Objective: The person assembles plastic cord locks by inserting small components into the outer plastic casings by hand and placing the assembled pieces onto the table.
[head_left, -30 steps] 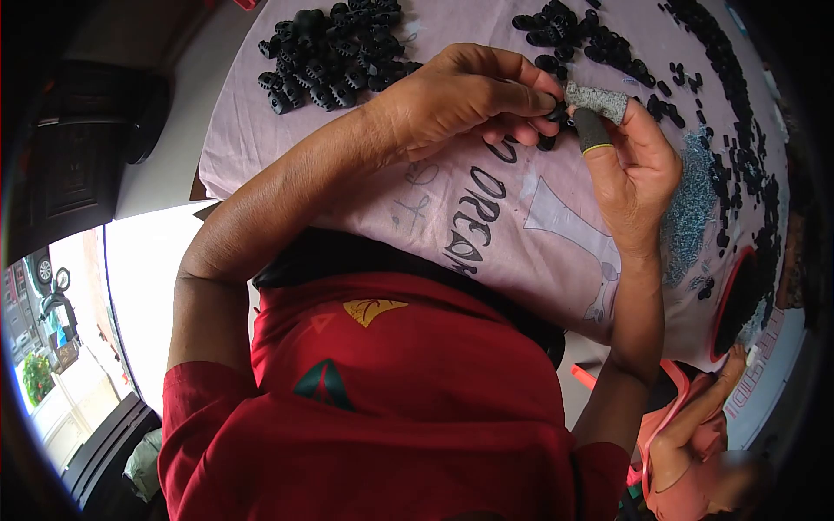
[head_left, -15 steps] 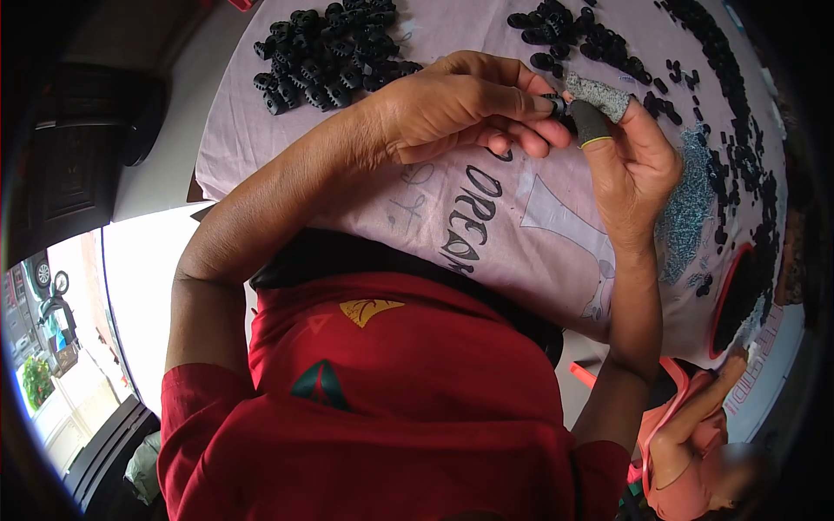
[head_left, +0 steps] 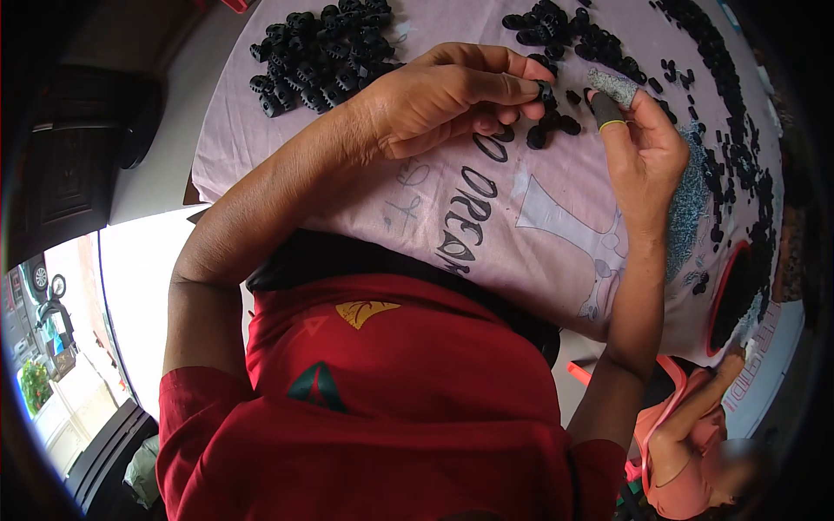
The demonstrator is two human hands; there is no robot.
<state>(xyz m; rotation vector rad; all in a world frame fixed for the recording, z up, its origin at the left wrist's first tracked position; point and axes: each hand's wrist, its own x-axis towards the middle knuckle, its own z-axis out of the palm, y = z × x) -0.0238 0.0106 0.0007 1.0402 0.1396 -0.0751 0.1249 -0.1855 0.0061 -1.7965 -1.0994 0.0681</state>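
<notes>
My left hand (head_left: 460, 100) pinches a small black plastic part (head_left: 546, 94) between thumb and fingers. My right hand (head_left: 645, 139) is a short gap to its right, wearing a dark sleeve with a yellow rim (head_left: 608, 111) on the thumb and a grey knitted sleeve (head_left: 613, 88) on the index finger. Those two tips are close together; whatever is between them is too small to make out. Several loose black pieces (head_left: 538, 136) lie on the pink cloth (head_left: 556, 260) just below the left fingertips.
A heap of ribbed black parts (head_left: 326, 56) lies beyond my left forearm. More black pieces (head_left: 608, 48) are scattered at the back and down the right side, near a patch of tiny bluish bits (head_left: 686, 217). A red-rimmed container (head_left: 718, 304) and another person (head_left: 686, 460) are at lower right.
My hands were together at the black part; now my right hand has drawn away to the right. The part stays in my left hand, and loose pieces below it have come into view.
</notes>
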